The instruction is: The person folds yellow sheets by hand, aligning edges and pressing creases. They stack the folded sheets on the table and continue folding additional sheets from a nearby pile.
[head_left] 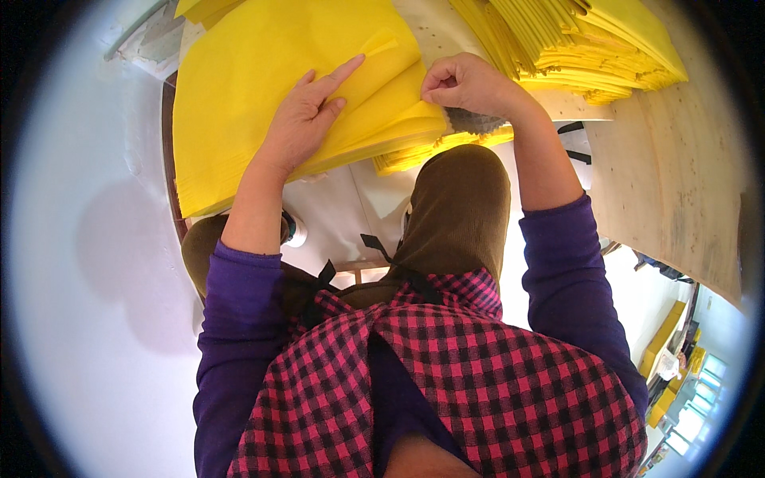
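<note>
A broad stack of yellow sheets [231,103], thin and cloth-like, lies in front of me at the left. My left hand [303,119] rests on its top sheet, index finger stretched out and thumb apart. Beside that fingertip a small raised fold [380,41] shows in the yellow material. At the stack's right edge my right hand [466,84] is closed in a pinch at a yellow corner; the fingertips partly hide the grip. Under the right wrist sits a dark grey, rough-edged piece [476,122], partly covered.
Folded yellow sheets [590,48] are piled high at the far right on a pale wooden table [661,167]. More yellow layers [406,155] hang below the main stack, above my knee. A white wall [103,239] stands close on my left.
</note>
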The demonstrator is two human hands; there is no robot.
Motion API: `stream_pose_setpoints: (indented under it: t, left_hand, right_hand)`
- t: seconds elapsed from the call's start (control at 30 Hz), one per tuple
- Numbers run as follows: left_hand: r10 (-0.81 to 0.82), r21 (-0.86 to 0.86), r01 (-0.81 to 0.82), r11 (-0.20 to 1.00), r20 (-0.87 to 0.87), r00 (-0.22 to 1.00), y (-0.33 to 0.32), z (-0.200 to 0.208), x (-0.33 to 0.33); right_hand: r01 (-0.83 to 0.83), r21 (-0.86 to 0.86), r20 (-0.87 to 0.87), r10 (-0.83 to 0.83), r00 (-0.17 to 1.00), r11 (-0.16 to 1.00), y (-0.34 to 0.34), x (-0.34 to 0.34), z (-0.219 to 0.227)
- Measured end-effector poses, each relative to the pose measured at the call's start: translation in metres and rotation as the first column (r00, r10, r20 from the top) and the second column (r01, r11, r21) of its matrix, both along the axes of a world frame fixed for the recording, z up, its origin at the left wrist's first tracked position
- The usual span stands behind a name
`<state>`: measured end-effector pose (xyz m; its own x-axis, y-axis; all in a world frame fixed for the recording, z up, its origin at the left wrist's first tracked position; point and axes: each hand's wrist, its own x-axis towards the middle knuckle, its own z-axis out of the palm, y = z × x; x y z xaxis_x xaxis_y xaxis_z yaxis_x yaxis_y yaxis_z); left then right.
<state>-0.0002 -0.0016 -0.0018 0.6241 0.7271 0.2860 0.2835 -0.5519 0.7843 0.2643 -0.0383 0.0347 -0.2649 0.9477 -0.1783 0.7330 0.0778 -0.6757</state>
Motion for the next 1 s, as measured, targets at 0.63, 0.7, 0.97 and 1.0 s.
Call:
stream_pose_setpoints:
  t: [0.63, 0.7, 0.97, 1.0]
  left_hand:
    - [-0.011, 0.081, 0.011, 0.997, 0.003, 1.000, 0.003, -0.007, 0.000]
    - [-0.032, 0.104, 0.031, 0.994, 0.003, 0.999, 0.005, -0.008, 0.000]
    - [-0.072, 0.145, 0.074, 0.987, -0.018, 0.997, 0.011, -0.015, -0.004]
    - [-0.073, 0.140, 0.075, 0.987, -0.017, 0.997, 0.011, -0.015, -0.004]
  right_hand:
    - [-0.012, 0.071, -0.075, 0.017, 0.997, 0.997, 0.005, 0.001, -0.001]
    - [-0.011, 0.070, -0.083, 0.017, 0.996, 0.998, 0.006, 0.001, -0.002]
    - [0.020, 0.110, -0.125, -0.007, 0.992, 0.994, 0.009, -0.002, 0.000]
    - [0.034, 0.122, -0.137, -0.017, 0.990, 0.992, 0.009, -0.003, 0.000]
